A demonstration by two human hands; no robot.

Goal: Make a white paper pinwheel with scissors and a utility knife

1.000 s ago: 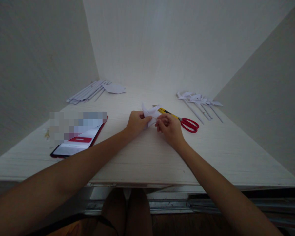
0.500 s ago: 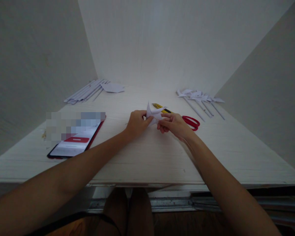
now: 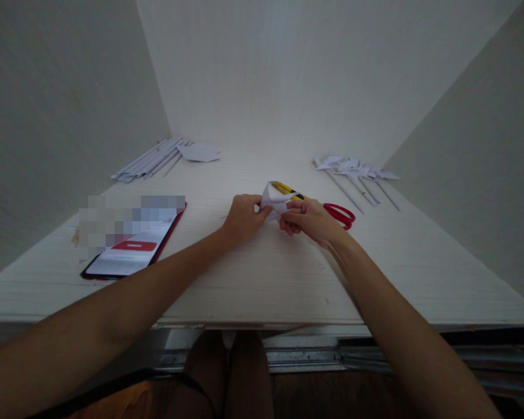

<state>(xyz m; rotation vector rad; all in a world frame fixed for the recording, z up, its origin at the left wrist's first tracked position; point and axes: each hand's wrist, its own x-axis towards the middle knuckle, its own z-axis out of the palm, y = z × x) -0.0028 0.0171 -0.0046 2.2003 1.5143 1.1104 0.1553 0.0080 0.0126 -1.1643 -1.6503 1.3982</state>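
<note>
A white paper pinwheel (image 3: 274, 195) is held between both hands just above the middle of the table. My left hand (image 3: 243, 217) pinches its left side, with the thumb on the near face. From the right, my right hand (image 3: 309, 221) grips the paper between thumb and fingers, the other fingers curled. One corner of the paper curves over towards its centre. Right behind the paper lies a yellow and black utility knife (image 3: 289, 190). Scissors (image 3: 341, 215) with red handles lie beyond my right hand, their blades hidden.
At the back left are several rolled paper sticks (image 3: 146, 163) and cut white paper (image 3: 199, 153). Several pinwheels on sticks (image 3: 351, 167) lie at the back right. A phone (image 3: 133, 260) in a red case rests at the left. White walls (image 3: 266, 75) enclose the table (image 3: 262, 285).
The pinwheel's upright pointed corner has bent over into a rounded curl, and its right tip now sits closer to my right fingers. Both hands keep nearly the same place.
</note>
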